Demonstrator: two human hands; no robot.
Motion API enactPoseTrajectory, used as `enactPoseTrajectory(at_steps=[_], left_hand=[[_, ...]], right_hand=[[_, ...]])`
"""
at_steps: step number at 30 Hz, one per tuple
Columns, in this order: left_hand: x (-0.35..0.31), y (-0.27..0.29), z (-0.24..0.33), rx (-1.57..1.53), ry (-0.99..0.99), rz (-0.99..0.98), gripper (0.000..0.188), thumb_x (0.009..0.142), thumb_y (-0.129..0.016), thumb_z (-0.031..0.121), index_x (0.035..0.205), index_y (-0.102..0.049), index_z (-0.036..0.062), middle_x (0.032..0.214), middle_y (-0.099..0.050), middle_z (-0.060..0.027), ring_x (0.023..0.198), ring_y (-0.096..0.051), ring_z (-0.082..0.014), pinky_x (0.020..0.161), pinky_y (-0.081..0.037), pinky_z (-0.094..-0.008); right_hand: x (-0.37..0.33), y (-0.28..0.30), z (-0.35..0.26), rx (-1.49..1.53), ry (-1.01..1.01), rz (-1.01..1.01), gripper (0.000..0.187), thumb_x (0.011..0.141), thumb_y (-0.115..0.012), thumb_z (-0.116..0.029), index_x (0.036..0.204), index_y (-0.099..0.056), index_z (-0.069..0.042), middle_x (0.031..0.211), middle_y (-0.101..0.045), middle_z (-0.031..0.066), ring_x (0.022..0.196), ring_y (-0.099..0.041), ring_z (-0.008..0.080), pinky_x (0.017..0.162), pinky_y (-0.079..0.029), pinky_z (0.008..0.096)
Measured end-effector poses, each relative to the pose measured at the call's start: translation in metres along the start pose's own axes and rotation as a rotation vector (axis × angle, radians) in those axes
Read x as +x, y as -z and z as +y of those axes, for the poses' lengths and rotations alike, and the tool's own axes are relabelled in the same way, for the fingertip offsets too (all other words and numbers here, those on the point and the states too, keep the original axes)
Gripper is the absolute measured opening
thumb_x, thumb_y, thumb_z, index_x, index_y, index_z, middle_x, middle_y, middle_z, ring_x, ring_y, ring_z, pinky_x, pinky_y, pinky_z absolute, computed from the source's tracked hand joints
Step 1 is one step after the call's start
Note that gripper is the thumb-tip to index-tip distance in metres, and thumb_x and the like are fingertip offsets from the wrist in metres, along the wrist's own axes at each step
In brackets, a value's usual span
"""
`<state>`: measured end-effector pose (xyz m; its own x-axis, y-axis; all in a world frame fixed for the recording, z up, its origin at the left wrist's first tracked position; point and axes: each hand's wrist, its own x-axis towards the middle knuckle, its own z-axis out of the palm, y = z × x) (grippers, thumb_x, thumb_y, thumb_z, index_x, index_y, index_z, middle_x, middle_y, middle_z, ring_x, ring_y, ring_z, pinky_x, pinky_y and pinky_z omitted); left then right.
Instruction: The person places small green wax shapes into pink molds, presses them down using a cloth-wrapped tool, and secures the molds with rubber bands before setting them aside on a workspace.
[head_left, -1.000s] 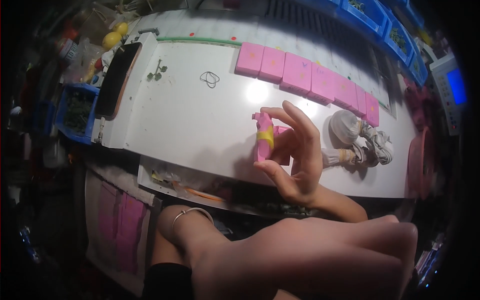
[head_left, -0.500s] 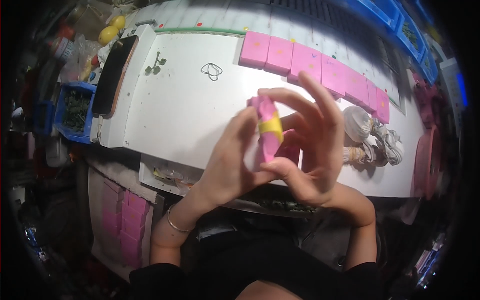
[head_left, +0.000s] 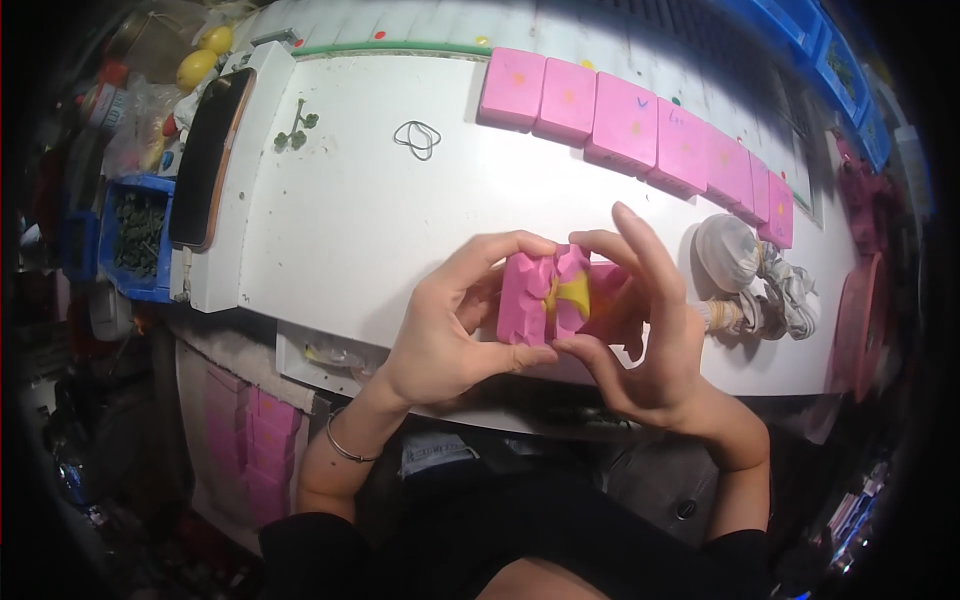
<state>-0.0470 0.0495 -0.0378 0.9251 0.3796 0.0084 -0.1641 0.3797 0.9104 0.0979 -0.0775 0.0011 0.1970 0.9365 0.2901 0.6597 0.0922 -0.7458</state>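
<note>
Over the near part of the white table I hold a pink block in two pieces, with wavy facing edges like a two-part mould. My left hand [head_left: 437, 325] is closed on the left mould half [head_left: 522, 303]. My right hand [head_left: 655, 345] pinches the right mould half [head_left: 569, 262] between thumb and fingers, its index finger raised. A yellow patch [head_left: 573, 297] shows on the right half; whether it is a coating or a separate piece I cannot tell. More pink material [head_left: 606, 290] is partly hidden behind my right fingers.
Several pink blocks [head_left: 625, 120] stand in a row along the table's far right. Thin dark loops [head_left: 417, 140] and a green sprig [head_left: 297, 130] lie farther left, near a phone [head_left: 212, 160]. A white cloth bundle [head_left: 785, 290] lies right. Blue bins [head_left: 115, 240] hold green leaves.
Both hands have lowered toward me, and the pink block has turned. Its two halves now show side by side with a gap between them.
</note>
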Motion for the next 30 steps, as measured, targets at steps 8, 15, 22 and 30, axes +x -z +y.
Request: enactPoseTrajectory(at_steps=[8, 15, 22, 30], left_hand=[[-0.001, 0.005, -0.009, 0.006, -0.067, -0.015, 0.067, 0.07, -0.072, -0.009, 0.127, -0.038, -0.0013, 0.122, -0.041, -0.01, 0.115, -0.048, -0.021, 0.099, -0.046, -0.033], [-0.004, 0.004, -0.01, 0.007, -0.061, -0.01, 0.068, 0.07, -0.071, -0.01, 0.128, -0.037, -0.0008, 0.123, -0.041, -0.0105, 0.117, -0.047, -0.0216, 0.099, -0.045, -0.0332], [-0.003, 0.002, -0.009, 0.027, -0.039, -0.003, 0.069, 0.071, -0.071, -0.011, 0.13, -0.037, -0.0006, 0.125, -0.04, -0.0107, 0.12, -0.044, -0.0208, 0.101, -0.043, -0.0329], [0.001, -0.027, -0.031, 0.761, -0.379, 0.172, 0.097, 0.07, -0.076, 0.006, 0.143, -0.011, -0.0022, 0.14, -0.032, -0.0257, 0.122, -0.045, -0.0361, 0.095, -0.044, -0.0366]], right_hand=[[-0.003, -0.006, 0.005, -0.073, 0.023, 0.051, 0.078, 0.067, -0.077, 0.003, 0.135, -0.039, -0.001, 0.112, -0.059, 0.0173, 0.071, -0.064, 0.0155, 0.06, -0.054, 0.0249], [-0.005, -0.009, 0.004, -0.162, 0.085, 0.067, 0.078, 0.059, -0.077, -0.005, 0.131, -0.046, -0.001, 0.086, -0.06, 0.0108, 0.063, -0.057, 0.0223, 0.055, -0.048, 0.0315], [-0.001, -0.013, 0.003, -0.175, 0.081, 0.115, 0.075, 0.06, -0.073, -0.005, 0.13, -0.047, 0.001, 0.083, -0.061, 0.0101, 0.061, -0.055, 0.0196, 0.054, -0.047, 0.0295], [0.002, -0.023, -0.011, -0.546, 0.133, 0.117, 0.068, 0.065, -0.065, -0.006, 0.13, -0.047, 0.003, 0.087, -0.062, 0.0127, 0.061, -0.054, 0.0211, 0.055, -0.047, 0.0307]])
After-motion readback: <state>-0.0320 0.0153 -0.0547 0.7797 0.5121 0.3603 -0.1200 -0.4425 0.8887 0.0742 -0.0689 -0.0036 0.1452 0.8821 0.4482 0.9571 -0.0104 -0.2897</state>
